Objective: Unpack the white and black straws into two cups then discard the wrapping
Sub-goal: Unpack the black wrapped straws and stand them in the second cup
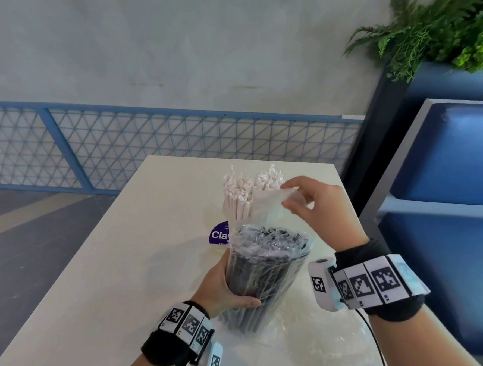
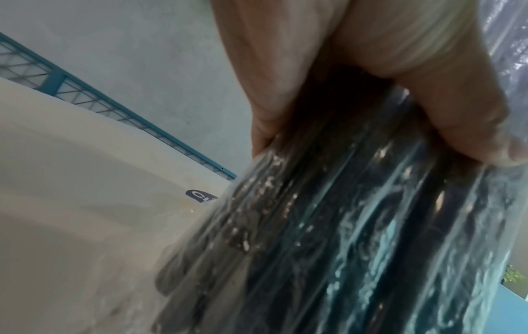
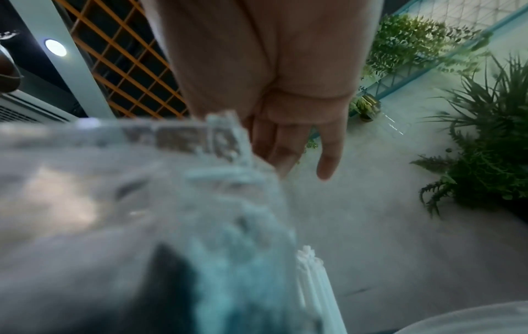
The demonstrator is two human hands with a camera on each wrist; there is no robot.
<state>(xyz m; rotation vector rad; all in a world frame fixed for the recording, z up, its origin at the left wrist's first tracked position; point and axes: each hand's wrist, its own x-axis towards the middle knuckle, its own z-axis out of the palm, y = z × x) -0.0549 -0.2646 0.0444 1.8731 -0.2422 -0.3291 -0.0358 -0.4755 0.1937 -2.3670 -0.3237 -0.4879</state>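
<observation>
Left hand (image 1: 219, 287): fingers (image 2: 457, 117) and thumb curled round the lower middle of one bundle of black straws in clear crinkled plastic wrapping (image 1: 265, 280), bundle upright, thumb across its near side, the other fingers behind it (hidden in the head view). The left wrist view shows the black straws running down from the palm, film tight over them.

Right hand (image 1: 315, 205): thumb and forefinger pinched together on a loose flap of clear plastic film (image 1: 276, 197), held up above the black bundle's top; remaining fingers (image 3: 328, 162) loosely extended, touching nothing. The flap leads down toward the wrapping at the bundle's top.

Count: two straw bundles, one black, one white. The white paper-wrapped straws (image 1: 243, 195) stand upright just behind the black bundle, fanned at the top; what holds them is hidden.

One sheet of crumpled clear film (image 1: 321, 337) lies on the pale counter (image 1: 111, 259) beneath and right of the black bundle. One round purple sticker (image 1: 219, 233) on the counter, partly covered by the bundle.
</observation>
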